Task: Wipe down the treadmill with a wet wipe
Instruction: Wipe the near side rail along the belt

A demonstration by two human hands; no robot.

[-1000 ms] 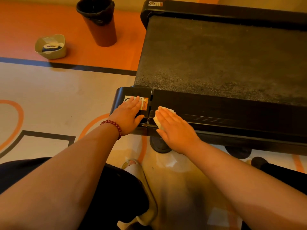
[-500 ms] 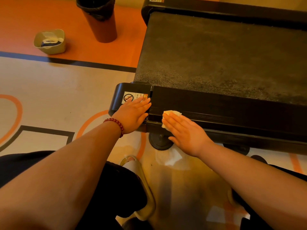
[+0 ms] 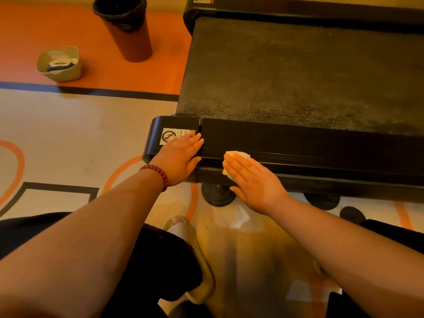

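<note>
In the head view, the right hand [image 3: 254, 182] lies flat with straight fingers, pressing a crumpled wipe [image 3: 237, 155] onto the treadmill [image 3: 321, 145] near side rail, just at 3 o'clock of the frame's centre, while the left hand [image 3: 181, 159] rests flat and empty on the rail's end cap at the wipe's 9 o'clock.
</note>
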